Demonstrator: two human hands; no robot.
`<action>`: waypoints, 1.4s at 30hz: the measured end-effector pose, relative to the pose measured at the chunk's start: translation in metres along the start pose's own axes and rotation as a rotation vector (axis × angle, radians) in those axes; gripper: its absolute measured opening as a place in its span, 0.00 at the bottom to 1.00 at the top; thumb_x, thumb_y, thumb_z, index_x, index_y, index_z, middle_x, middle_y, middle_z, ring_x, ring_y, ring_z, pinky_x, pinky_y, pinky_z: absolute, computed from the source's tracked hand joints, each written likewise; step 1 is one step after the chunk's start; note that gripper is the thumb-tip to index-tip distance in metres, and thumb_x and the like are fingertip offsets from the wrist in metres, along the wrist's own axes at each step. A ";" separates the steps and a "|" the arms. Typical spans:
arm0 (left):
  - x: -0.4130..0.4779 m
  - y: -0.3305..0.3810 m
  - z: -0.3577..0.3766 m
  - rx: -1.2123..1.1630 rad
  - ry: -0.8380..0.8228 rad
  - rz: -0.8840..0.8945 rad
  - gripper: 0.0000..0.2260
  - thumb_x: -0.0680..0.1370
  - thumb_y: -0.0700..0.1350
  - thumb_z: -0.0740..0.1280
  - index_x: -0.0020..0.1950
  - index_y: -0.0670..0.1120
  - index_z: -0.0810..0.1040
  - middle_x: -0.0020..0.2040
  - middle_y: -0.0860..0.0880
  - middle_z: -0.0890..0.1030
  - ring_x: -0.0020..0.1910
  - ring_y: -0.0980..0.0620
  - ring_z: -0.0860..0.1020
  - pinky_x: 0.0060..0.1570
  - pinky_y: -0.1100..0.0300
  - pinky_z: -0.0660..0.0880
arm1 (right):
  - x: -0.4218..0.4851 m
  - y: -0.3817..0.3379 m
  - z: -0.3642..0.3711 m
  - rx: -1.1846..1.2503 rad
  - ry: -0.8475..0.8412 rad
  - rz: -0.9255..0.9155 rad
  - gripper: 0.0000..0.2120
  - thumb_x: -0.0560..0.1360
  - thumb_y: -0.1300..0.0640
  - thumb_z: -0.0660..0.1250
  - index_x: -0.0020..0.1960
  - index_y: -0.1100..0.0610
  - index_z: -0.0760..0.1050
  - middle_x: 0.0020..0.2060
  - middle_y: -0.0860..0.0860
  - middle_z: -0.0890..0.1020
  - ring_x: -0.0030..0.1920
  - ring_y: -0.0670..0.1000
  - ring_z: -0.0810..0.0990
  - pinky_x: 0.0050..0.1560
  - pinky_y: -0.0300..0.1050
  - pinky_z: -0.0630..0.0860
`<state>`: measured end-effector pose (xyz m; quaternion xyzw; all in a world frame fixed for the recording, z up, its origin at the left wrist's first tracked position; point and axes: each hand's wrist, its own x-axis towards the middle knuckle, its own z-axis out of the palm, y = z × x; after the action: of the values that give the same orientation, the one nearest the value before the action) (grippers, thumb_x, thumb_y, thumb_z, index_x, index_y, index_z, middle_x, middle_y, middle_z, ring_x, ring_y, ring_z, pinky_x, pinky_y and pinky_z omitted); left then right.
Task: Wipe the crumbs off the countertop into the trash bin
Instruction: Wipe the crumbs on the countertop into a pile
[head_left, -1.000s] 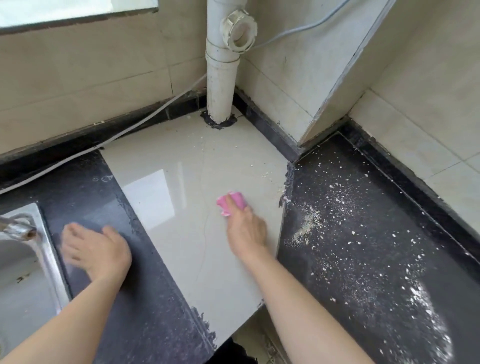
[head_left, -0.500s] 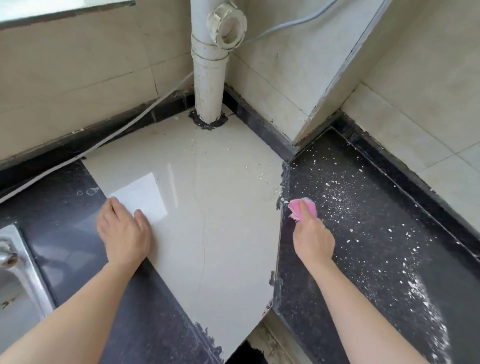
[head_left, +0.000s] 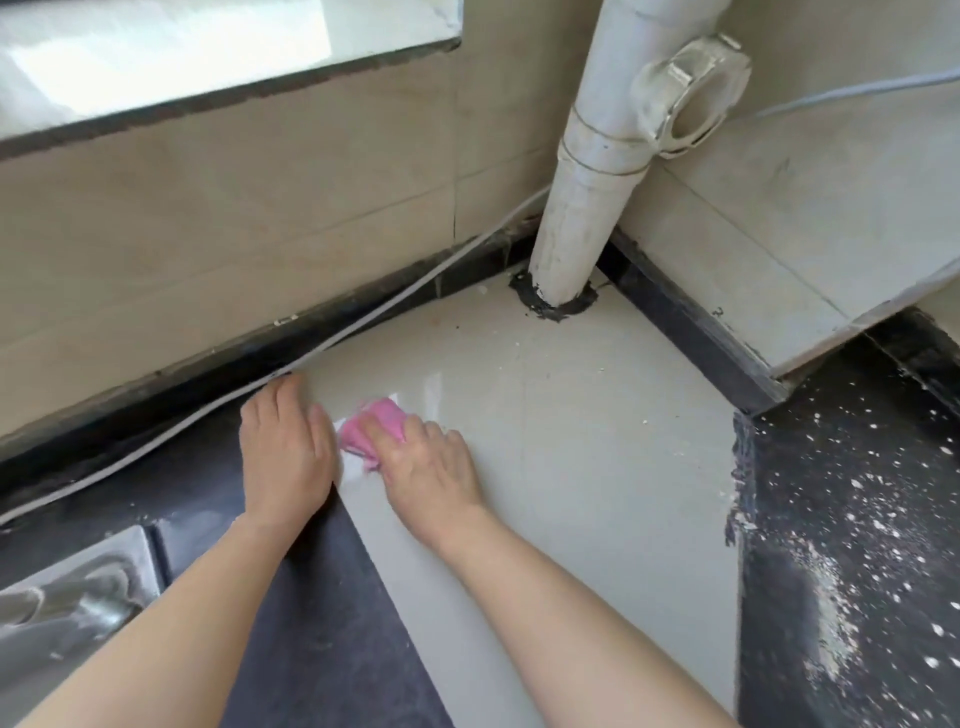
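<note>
My right hand (head_left: 428, 460) presses a pink cloth (head_left: 371, 428) onto the cream tile section of the countertop (head_left: 571, 467), near its left edge. My left hand (head_left: 285, 452) lies flat beside it, fingers together, touching the seam between the tile and the dark stone (head_left: 311, 623). White crumbs (head_left: 841, 545) are scattered thickly over the dark countertop on the right, and a few specks lie on the tile near the pipe. No trash bin is in view.
A white drain pipe (head_left: 587, 208) rises from the tile at the back corner. A grey cable (head_left: 363, 322) runs along the back wall. The steel sink rim (head_left: 78, 561) and a faucet (head_left: 62, 608) sit at the lower left. Tiled walls enclose the corner.
My right hand has carried the pink cloth left from the dark right countertop across the tile to its left edge. My left hand has shifted slightly up and right, meeting it.
</note>
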<state>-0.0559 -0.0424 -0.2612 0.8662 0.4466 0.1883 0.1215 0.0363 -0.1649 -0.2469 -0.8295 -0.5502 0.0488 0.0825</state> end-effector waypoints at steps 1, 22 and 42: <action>0.002 0.001 0.003 -0.014 0.013 -0.014 0.18 0.77 0.40 0.55 0.64 0.34 0.70 0.59 0.33 0.73 0.57 0.33 0.70 0.61 0.46 0.62 | 0.008 0.009 -0.001 -0.018 0.036 0.039 0.23 0.77 0.55 0.62 0.71 0.47 0.67 0.50 0.55 0.79 0.47 0.57 0.79 0.42 0.48 0.71; 0.009 0.008 0.013 -0.023 0.049 -0.133 0.21 0.77 0.44 0.55 0.69 0.37 0.67 0.62 0.36 0.70 0.59 0.37 0.66 0.63 0.47 0.63 | 0.122 0.101 -0.048 -0.100 -0.091 -0.287 0.14 0.77 0.56 0.63 0.60 0.49 0.80 0.52 0.52 0.80 0.57 0.55 0.74 0.52 0.48 0.63; 0.009 0.012 0.011 0.036 0.032 -0.127 0.23 0.76 0.42 0.55 0.69 0.35 0.66 0.62 0.34 0.70 0.60 0.34 0.67 0.63 0.46 0.62 | 0.106 0.177 -0.107 -0.018 -0.362 -0.039 0.15 0.70 0.62 0.65 0.47 0.45 0.85 0.41 0.47 0.84 0.42 0.49 0.82 0.38 0.40 0.73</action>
<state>-0.0372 -0.0421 -0.2648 0.8350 0.5059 0.1861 0.1105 0.2559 -0.1433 -0.1744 -0.7971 -0.5723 0.1908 -0.0245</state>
